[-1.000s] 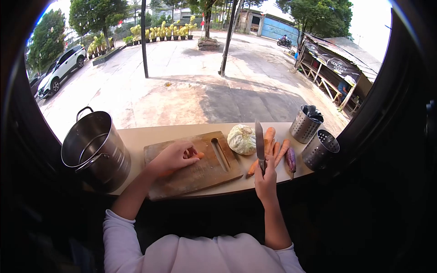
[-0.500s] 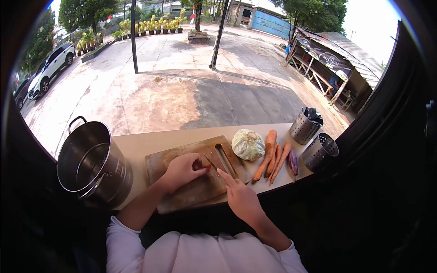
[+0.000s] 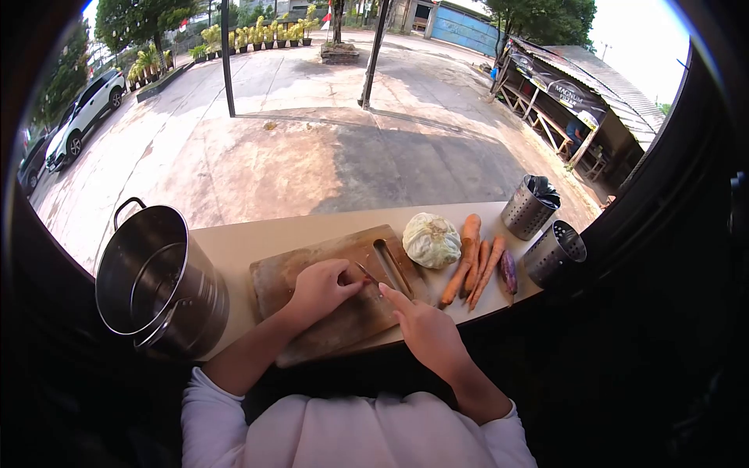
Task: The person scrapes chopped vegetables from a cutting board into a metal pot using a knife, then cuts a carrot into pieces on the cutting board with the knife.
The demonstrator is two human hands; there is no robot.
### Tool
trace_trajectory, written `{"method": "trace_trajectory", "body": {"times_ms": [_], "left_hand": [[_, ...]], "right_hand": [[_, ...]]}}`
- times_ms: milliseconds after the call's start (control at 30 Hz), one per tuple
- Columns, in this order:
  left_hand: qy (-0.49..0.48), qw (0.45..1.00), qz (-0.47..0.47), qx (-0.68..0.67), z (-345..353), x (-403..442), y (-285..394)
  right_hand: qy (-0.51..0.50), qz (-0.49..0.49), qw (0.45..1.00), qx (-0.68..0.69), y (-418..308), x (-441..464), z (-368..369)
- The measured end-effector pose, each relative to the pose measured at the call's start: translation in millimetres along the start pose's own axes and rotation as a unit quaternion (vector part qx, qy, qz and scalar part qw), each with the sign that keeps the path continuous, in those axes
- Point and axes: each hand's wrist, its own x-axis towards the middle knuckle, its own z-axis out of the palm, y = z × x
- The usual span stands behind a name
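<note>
My left hand [image 3: 321, 292] rests on a worn wooden cutting board [image 3: 343, 337], its thumb and fingers curled together. A bit of something reddish shows by its fingertips, but the hand hides most of it. In my right hand [image 3: 427, 326] is a small knife [image 3: 366, 273], with the index finger stretched along it and the blade pointing up and left beside the left fingertips. The board has a long slot near its right end. Just beyond that end sit a pale green cabbage [image 3: 431, 241], several carrots [image 3: 488, 271] and a purple, elongated vegetable [image 3: 509, 274].
A large steel pot [image 3: 204, 308] with handles stands at the table's left. Two perforated steel holders, one behind [image 3: 528, 210] and one in front [image 3: 554, 257], stand at the right edge. Outside are paved ground, a parked white car [image 3: 86, 117] and a roofed stall [image 3: 577, 101].
Both hands have shifted slightly to the right in view, still close together over the board. Less of the reddish piece shows at the left fingertips. The camera's view has tilted slightly.
</note>
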Motion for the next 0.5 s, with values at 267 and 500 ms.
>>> {"method": "trace_trajectory", "body": {"times_ms": [267, 500], "left_hand": [[-0.001, 1.000, 0.014, -0.027, 0.0, 2.8, -0.6], [-0.013, 0.999, 0.012, -0.033, -0.6, 3.5, -0.7]], "right_hand": [[-0.056, -0.020, 0.998, -0.037, -3.5, 18.7, -12.3], [-0.069, 0.005, 0.998, 0.003, -0.1, 29.0, 7.5]]}}
